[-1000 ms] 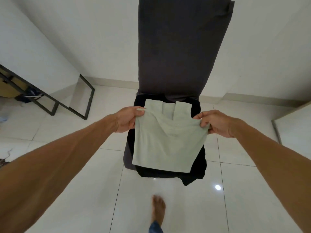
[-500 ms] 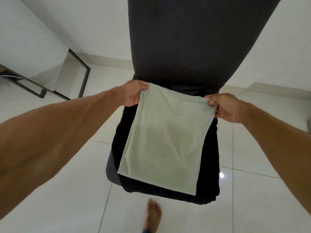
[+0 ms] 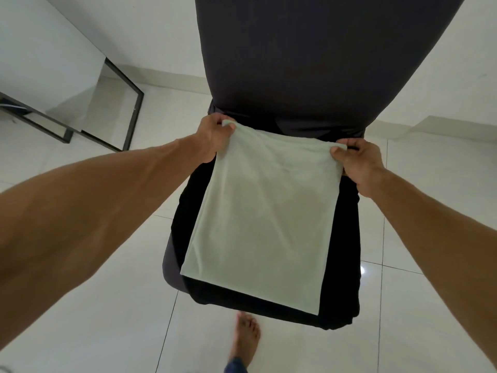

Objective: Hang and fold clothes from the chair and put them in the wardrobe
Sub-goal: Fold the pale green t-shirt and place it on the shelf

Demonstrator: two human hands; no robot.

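Note:
A pale green folded garment (image 3: 263, 211) lies flat on the seat of a dark chair (image 3: 309, 63), on top of black clothing (image 3: 347, 238) that covers the seat. My left hand (image 3: 212, 135) pinches the garment's far left corner. My right hand (image 3: 360, 162) pinches the far right corner, thumb on top of the cloth. The near edge of the garment reaches almost to the seat's front. The wardrobe is out of view.
The chair's tall dark back rises straight ahead. A black metal frame (image 3: 131, 109) stands at the left by the white wall. My bare foot (image 3: 246, 337) is on the glossy white tile floor just before the chair. A low ledge (image 3: 443, 125) runs along the right wall.
The garment, held up with its folded sleeves showing a second ago, has been laid flat on the seat. Both hands moved forward and down with it, and the view came closer to the chair.

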